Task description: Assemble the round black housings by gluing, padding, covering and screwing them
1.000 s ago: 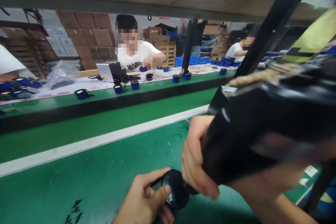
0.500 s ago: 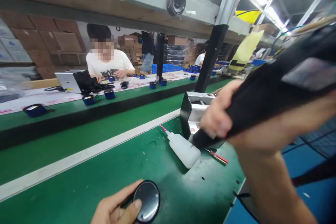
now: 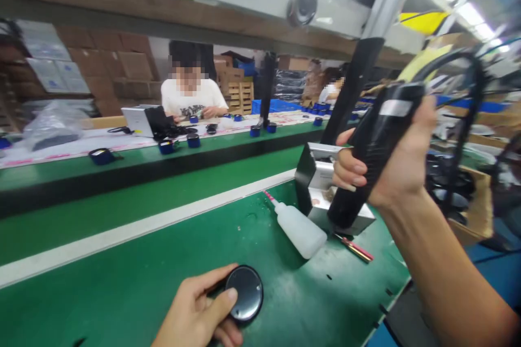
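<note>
Currently, the left hand (image 3: 199,306) is grasping a round, flat, glossy black disc (image 3: 249,294) near its edge, the thumb pressing on the face and the fingers curling around the side and behind. The disc is sitting above the near part of the green work surface (image 3: 134,298), its shiny face turning up toward the camera. The right hand (image 3: 396,165) is clasping a thick, black, cylindrical tool (image 3: 372,146) with a pale label near its top; the tool is leaning, its lower end pointing down and to the left. A thick black cable (image 3: 474,78) is looping beside the tool's upper end.

Behind the tool's lower part, an angular silver metal bracket (image 3: 321,173) is standing on the green surface; whether the two are touching, I cannot tell. Just beside the bracket, a translucent white plastic bottle (image 3: 301,230) is lying on its side, its pink-striped nozzle pointing toward a long white strip (image 3: 163,232). A slim screwdriver with a red handle (image 3: 358,249) is lying to the bottle's right. Across the bench, a co-worker in a white T-shirt (image 3: 191,96) is sitting behind several short blue cylinders (image 3: 194,141).
</note>
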`<move>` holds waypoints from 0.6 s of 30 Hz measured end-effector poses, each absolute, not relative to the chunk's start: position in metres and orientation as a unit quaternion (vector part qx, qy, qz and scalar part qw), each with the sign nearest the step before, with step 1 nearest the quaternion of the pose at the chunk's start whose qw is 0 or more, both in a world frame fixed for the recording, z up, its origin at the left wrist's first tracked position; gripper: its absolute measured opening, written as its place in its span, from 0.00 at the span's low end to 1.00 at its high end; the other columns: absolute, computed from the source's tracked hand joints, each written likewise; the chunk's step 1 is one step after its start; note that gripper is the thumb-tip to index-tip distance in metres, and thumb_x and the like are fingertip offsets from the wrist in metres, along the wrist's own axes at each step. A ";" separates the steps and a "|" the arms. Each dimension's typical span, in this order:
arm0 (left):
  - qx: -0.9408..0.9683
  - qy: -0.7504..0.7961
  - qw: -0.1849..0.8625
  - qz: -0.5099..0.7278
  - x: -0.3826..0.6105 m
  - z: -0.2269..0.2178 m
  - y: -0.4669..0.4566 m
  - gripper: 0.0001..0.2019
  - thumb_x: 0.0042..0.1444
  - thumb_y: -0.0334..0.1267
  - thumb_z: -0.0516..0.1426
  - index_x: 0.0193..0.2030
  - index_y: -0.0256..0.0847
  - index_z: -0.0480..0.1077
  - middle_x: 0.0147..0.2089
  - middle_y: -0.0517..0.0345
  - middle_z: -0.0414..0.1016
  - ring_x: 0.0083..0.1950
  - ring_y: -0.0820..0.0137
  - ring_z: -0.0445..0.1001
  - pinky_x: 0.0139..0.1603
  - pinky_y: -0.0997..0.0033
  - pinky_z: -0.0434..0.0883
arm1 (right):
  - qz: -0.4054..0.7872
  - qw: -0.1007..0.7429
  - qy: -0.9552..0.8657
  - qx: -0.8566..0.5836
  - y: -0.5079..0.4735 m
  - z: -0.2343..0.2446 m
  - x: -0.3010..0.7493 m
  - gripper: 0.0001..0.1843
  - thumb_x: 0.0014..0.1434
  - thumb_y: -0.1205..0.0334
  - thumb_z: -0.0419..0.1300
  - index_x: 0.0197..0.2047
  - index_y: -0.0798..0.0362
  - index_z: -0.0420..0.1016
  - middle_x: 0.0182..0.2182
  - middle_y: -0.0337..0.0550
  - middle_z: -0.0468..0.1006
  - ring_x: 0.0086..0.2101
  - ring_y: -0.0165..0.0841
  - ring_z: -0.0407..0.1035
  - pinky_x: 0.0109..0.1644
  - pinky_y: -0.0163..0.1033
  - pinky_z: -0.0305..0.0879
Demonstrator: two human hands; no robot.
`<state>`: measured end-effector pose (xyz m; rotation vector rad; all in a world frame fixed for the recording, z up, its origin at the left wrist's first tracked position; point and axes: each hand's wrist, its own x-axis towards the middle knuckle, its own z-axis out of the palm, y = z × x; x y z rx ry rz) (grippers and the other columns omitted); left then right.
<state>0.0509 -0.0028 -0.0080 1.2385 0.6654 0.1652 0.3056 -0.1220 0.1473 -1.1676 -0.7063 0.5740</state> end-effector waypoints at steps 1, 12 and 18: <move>0.561 0.303 0.766 0.083 0.051 -0.008 -0.004 0.49 0.44 0.57 0.67 0.62 0.16 0.60 0.21 0.42 0.79 0.22 0.61 0.79 0.23 0.71 0.75 | 0.276 0.744 -0.334 -0.509 -0.116 0.147 0.289 0.49 0.53 0.23 0.21 0.24 0.50 0.68 0.10 0.35 0.58 0.10 0.27 0.53 0.15 0.34 0.53; 0.548 0.298 0.769 0.137 0.053 -0.036 -0.006 0.47 0.43 0.58 0.66 0.60 0.20 0.61 0.15 0.53 0.74 0.16 0.63 0.76 0.18 0.71 0.72 | 0.453 0.689 -0.433 -0.364 -0.049 0.127 0.191 0.44 0.33 0.13 0.49 0.24 0.50 0.67 0.11 0.40 0.65 0.11 0.33 0.58 0.15 0.38 0.56; 0.548 0.305 0.767 0.138 0.053 -0.037 -0.008 0.45 0.46 0.57 0.65 0.61 0.22 0.60 0.15 0.55 0.74 0.17 0.62 0.76 0.18 0.71 0.72 | 0.482 0.668 -0.442 -0.355 -0.048 0.118 0.191 0.44 0.36 0.14 0.48 0.25 0.52 0.66 0.12 0.39 0.65 0.12 0.32 0.58 0.16 0.37 0.56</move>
